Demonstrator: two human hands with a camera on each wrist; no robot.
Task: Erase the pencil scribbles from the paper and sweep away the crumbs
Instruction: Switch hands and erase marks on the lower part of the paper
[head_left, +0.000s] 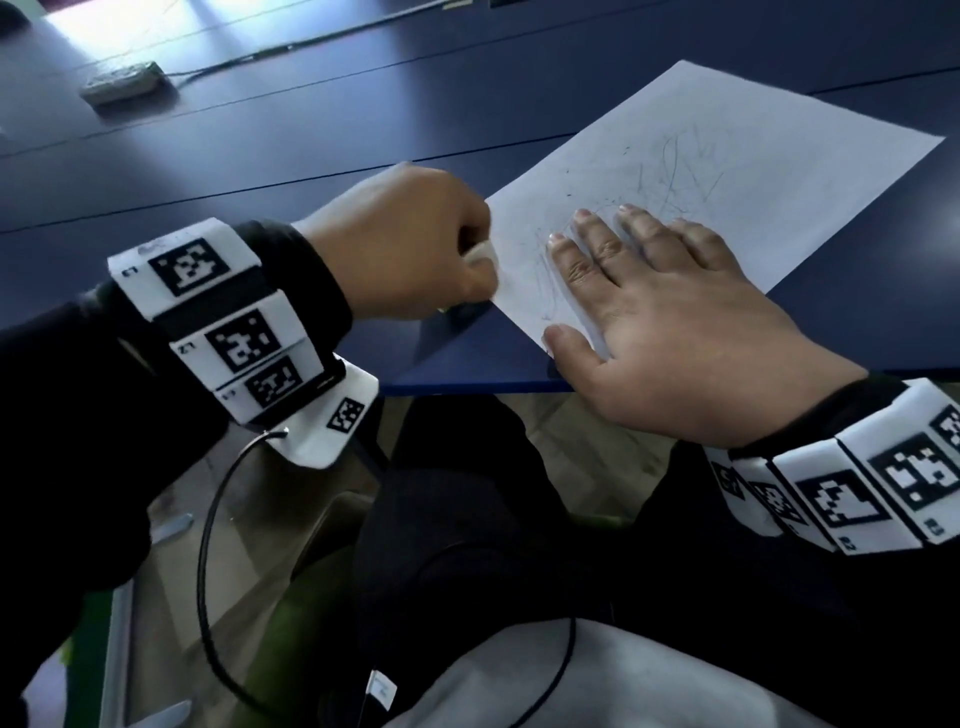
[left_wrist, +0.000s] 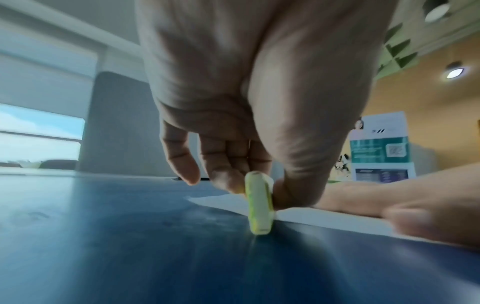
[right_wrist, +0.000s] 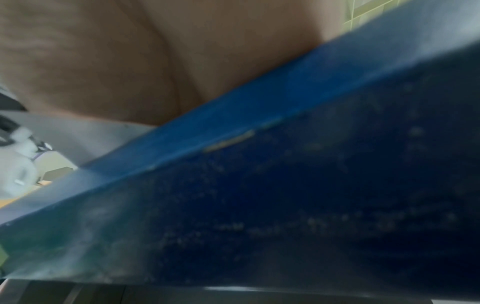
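**Yellow-green eraser poised at the paper's left edge**

Rubber, a small yellow-green oblong eraser (left_wrist: 259, 202) stood upright, pinched by the left hand (head_left: 400, 244); the white scribbled paper sheet (head_left: 753, 156) lay right of it, pinned by the flat, open-fingered right hand (head_left: 670, 322); pencil scribbles (head_left: 670, 176) lay farther right.

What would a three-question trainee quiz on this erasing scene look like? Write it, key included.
1. True or false: the right hand lies flat on the paper.
2. What does the left hand pinch? A) pencil B) eraser C) brush
3. Fill in: the eraser's lower end touches the ___ table, at the paper's edge.

Key: 1 true; 2 B; 3 blue.
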